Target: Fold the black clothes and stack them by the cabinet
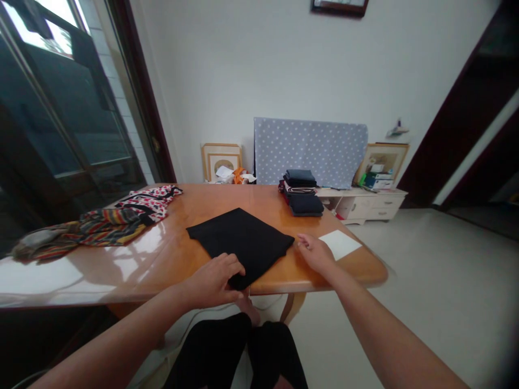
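Observation:
A folded black garment [247, 237], its exact kind not clear, lies flat and turned cornerwise on the wooden table. Over its near corner is my left hand [221, 278], thumb and fingers apart, the fingertips resting on the cloth and the thumb by the table edge. My right hand [316, 253] is just beyond the garment's right corner, fingers curled in, with a narrow gap to the cloth. Beside that hand a white sheet [340, 244] lies on the table, partly covered by it. Toward the far right edge stands a stack of folded dark clothes [302, 193].
Patterned clothes [121, 216] lie heaped along the table's left side. The table [182, 270] has a rounded right end. Behind it are a dotted grey-blue cloth [308, 151], a framed picture [221, 156] and a low white cabinet [373, 208]. A glass door [93, 124] is at left.

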Demonstrator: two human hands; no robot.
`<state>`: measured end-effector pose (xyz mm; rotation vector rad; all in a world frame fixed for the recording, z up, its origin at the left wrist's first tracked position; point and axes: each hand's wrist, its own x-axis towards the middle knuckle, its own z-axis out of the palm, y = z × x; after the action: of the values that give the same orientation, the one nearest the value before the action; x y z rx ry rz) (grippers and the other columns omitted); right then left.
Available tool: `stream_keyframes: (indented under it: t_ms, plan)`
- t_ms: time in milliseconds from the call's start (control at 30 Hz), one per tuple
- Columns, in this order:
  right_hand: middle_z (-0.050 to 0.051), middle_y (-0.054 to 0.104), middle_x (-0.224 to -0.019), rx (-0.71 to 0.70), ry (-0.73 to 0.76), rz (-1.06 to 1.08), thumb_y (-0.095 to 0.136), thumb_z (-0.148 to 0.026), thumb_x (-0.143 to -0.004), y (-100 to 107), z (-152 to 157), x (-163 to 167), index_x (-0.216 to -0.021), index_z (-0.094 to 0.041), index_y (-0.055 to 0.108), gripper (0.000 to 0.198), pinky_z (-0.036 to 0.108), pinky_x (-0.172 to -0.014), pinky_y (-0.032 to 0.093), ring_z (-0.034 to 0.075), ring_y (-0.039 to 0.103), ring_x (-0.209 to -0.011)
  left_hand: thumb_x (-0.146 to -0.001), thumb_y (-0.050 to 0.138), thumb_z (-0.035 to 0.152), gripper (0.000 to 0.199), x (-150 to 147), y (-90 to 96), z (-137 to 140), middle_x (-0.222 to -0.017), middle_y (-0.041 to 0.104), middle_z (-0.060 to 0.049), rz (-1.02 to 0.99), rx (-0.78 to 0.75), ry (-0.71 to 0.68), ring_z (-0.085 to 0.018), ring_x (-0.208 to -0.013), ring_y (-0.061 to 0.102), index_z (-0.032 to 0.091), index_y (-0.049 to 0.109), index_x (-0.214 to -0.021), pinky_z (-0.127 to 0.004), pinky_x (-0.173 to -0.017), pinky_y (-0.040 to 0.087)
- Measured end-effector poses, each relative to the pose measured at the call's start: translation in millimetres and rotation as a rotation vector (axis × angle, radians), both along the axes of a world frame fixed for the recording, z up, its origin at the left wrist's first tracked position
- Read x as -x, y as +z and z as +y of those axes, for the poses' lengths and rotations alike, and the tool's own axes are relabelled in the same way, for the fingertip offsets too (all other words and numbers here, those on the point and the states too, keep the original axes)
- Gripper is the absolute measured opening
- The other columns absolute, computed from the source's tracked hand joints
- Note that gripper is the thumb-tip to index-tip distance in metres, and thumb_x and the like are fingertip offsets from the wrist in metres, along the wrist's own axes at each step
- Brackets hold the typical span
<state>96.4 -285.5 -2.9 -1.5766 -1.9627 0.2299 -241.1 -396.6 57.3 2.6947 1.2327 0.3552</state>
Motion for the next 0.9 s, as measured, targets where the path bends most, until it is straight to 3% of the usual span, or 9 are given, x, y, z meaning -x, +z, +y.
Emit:
stream_keyframes:
  t_ms: [200, 400, 667, 900]
  plan:
    - [0.009, 0.070, -0.121, 0.007, 0.013, 0.019, 0.048, -0.031, -0.092, -3, 1, -1, -0.123, -0.020, 0.066, 0.038, 0.032, -0.095, 0.047, 0.022, 0.065, -0.109, -0.091, 0.054, 0.031, 0.019, 1, -8.5, 5, -0.100, 0.061, -0.006, -0.067, 0.009, 0.028, -0.022, -0.099, 0.057, 0.022, 0.065, -0.103, -0.035, -0.089, 0.045]
    - [0.008, 0.071, -0.117, 0.034, 0.008, 0.039, 0.050, -0.030, -0.090, -4, 1, -2, -0.123, -0.020, 0.066, 0.038, 0.032, -0.092, 0.049, 0.022, 0.066, -0.106, -0.098, 0.038, 0.036, 0.024, 7, -24.4, 17, -0.094, 0.064, -0.004, -0.262, 0.067, 0.260, -0.019, -0.090, 0.061, 0.023, 0.059, -0.097, -0.033, -0.082, 0.047]
    - [0.008, 0.068, -0.123, 0.041, 0.014, 0.003, 0.050, -0.028, -0.089, -2, -2, 0, -0.128, -0.021, 0.063, 0.042, 0.033, -0.094, 0.047, 0.023, 0.064, -0.110, -0.096, 0.037, 0.037, 0.023, 7, -24.4, 25, -0.084, 0.062, -0.002, -0.354, 0.089, 0.349, -0.019, -0.083, 0.062, 0.023, 0.055, -0.091, -0.030, -0.075, 0.046]
    - [0.012, 0.058, -0.137, 0.038, 0.057, -0.136, 0.056, -0.024, -0.085, 6, -3, 5, -0.144, -0.020, 0.048, 0.059, 0.036, -0.103, 0.040, 0.025, 0.055, -0.123, -0.097, 0.037, 0.038, 0.023, 8, -32.3, 25, -0.084, 0.062, -0.001, -0.394, 0.080, 0.345, -0.018, -0.082, 0.061, 0.024, 0.055, -0.094, -0.030, -0.074, 0.047]
